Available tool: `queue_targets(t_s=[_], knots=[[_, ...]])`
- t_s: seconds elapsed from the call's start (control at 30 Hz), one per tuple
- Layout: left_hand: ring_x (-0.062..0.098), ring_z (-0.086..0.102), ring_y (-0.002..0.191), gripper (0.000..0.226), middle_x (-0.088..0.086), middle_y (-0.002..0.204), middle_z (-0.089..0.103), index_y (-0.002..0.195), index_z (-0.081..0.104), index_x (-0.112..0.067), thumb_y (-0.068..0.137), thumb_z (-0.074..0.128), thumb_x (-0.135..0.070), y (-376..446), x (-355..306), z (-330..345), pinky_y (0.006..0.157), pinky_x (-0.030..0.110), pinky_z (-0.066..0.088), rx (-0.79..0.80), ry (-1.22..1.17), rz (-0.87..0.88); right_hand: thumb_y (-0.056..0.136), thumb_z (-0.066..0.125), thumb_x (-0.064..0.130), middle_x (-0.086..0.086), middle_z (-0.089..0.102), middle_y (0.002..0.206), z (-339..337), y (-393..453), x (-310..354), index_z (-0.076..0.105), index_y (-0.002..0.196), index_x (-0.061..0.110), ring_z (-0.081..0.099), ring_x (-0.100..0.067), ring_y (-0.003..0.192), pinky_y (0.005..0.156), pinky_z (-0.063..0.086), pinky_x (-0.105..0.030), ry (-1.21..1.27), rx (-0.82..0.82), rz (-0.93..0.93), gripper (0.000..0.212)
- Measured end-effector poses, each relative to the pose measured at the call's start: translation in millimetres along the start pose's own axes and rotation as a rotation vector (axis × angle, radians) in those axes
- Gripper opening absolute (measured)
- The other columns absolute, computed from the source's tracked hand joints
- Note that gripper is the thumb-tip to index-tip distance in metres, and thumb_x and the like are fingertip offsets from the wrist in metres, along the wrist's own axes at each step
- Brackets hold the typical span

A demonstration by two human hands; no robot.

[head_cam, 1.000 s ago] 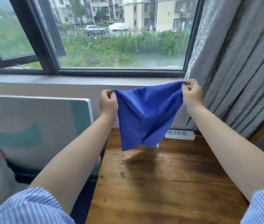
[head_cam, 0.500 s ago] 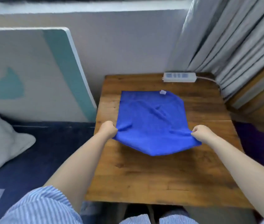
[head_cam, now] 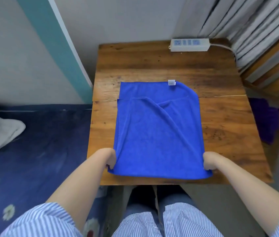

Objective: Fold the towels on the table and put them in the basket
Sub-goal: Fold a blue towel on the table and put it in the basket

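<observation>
Towel point(head_cam: 159, 134) is lying on the worktop point(head_cam: 224, 127), near edge right at the front lip. Top layer sits crooked with a diagonal ridge, so I reckon the next fold could come out lopsided, or a tug drags it off the edge. Left hand point(head_cam: 109, 158) and right hand point(head_cam: 209, 160) each pinch a near corner, knuckles up, arms reaching forward. No basket in view.

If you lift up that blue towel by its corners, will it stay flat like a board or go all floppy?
Probably floppy: the blue towel already shows soft creases where it lies on the table. It likely weighs little, since the left hand and right hand pinch only its near corners. It looks unlikely to break.
</observation>
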State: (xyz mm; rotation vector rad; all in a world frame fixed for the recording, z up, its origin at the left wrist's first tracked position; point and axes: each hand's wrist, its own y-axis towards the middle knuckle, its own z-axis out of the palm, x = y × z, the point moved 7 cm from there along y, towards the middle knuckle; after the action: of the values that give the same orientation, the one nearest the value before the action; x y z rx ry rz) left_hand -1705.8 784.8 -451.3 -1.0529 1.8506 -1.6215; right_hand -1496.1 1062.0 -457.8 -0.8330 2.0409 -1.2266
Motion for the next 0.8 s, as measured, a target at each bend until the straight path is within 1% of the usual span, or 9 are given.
queue_targets(t_s=[0.07, 0.13, 0.23, 0.3, 0.4, 0.5, 0.57, 0.67, 0.8], knots=[[0.013, 0.048, 0.058, 0.017, 0.002, 0.063, 0.047, 0.077, 0.046, -0.010, 0.093, 0.050, -0.010, -2, -2, 15, 0.060, 0.021, 0.043, 0.112, -0.004, 0.023, 0.089, 0.047, 0.009, 0.003, 0.058, 0.059, 13, -3, 2, 0.037, 0.059, 0.014, 0.055, -0.012, 0.053, 0.038, 0.037, -0.013, -0.011, 0.117, 0.004, 0.032], [0.018, 0.055, 0.074, 0.013, 0.002, 0.067, 0.052, 0.083, 0.052, -0.008, 0.094, 0.051, -0.016, 0, -3, 25, 0.077, 0.027, 0.047, 0.154, -0.044, 0.023, 0.089, 0.049, 0.013, 0.007, 0.058, 0.046, 16, -3, 1, 0.040, 0.062, 0.012, 0.056, -0.007, 0.043, 0.044, 0.042, -0.013, -0.022, 0.161, 0.043, 0.029], [0.022, 0.051, 0.084, 0.018, 0.003, 0.077, 0.053, 0.082, 0.048, -0.009, 0.096, 0.043, -0.019, 9, -4, 5, 0.075, 0.027, 0.043, -0.040, -0.118, 0.035, 0.085, 0.049, 0.014, 0.000, 0.058, 0.081, -15, 2, 0, 0.051, 0.074, 0.012, 0.058, -0.021, 0.080, 0.066, 0.042, -0.024, 0.086, -0.079, 0.073, 0.012], [0.021, 0.048, 0.085, 0.017, 0.001, 0.085, 0.048, 0.083, 0.049, -0.010, 0.096, 0.039, -0.017, 12, -5, -25, 0.072, 0.026, 0.039, -0.265, -0.144, 0.036, 0.086, 0.043, 0.012, -0.002, 0.059, 0.101, -45, 0, 1, 0.057, 0.090, 0.012, 0.057, -0.024, 0.090, 0.067, 0.040, -0.025, 0.132, -0.276, 0.077, 0.014], [0.020, 0.046, 0.082, 0.019, 0.000, 0.085, 0.046, 0.078, 0.046, -0.012, 0.095, 0.037, -0.016, 9, -11, -68, 0.064, 0.025, 0.037, -0.402, -0.178, 0.033, 0.089, 0.039, 0.009, -0.008, 0.058, 0.100, -89, 1, 11, 0.043, 0.071, 0.012, 0.050, -0.024, 0.084, 0.059, 0.035, -0.027, 0.148, -0.463, 0.019, 0.018], [0.022, 0.047, 0.084, 0.020, 0.006, 0.101, 0.053, 0.100, 0.053, -0.008, 0.096, 0.034, -0.013, 6, -20, -100, 0.067, 0.027, 0.037, -0.462, -0.172, 0.036, 0.092, 0.037, 0.011, -0.011, 0.059, 0.106, -124, 6, 28, 0.043, 0.081, 0.010, 0.049, -0.025, 0.094, 0.065, 0.038, -0.032, 0.138, -0.601, -0.098, 0.012], [0.026, 0.052, 0.091, 0.020, 0.010, 0.107, 0.054, 0.104, 0.051, -0.008, 0.095, 0.033, -0.008, 3, -25, -126, 0.068, 0.028, 0.037, -0.532, -0.180, 0.039, 0.093, 0.038, 0.011, -0.011, 0.057, 0.112, -145, 14, 37, 0.049, 0.095, 0.008, 0.048, -0.027, 0.108, 0.079, 0.042, -0.035, 0.156, -0.666, -0.168, 0.012], [0.029, 0.052, 0.110, 0.025, 0.013, 0.118, 0.051, 0.113, 0.047, -0.002, 0.094, 0.032, -0.005, -1, -30, -158, 0.076, 0.036, 0.044, -0.636, -0.205, 0.038, 0.093, 0.040, 0.012, -0.006, 0.050, 0.126, -165, 28, 46, 0.047, 0.123, 0.009, 0.041, -0.026, 0.121, 0.093, 0.040, -0.034, 0.162, -0.708, -0.244, 0.031], [0.029, 0.049, 0.110, 0.026, 0.011, 0.119, 0.050, 0.111, 0.047, -0.004, 0.091, 0.032, -0.001, 5, -33, -192, 0.084, 0.035, 0.044, -0.724, -0.240, 0.025, 0.090, 0.050, 0.012, -0.010, 0.045, 0.137, -181, 44, 49, 0.044, 0.133, 0.006, 0.034, -0.029, 0.132, 0.104, 0.034, -0.039, 0.231, -0.743, -0.320, 0.043]])
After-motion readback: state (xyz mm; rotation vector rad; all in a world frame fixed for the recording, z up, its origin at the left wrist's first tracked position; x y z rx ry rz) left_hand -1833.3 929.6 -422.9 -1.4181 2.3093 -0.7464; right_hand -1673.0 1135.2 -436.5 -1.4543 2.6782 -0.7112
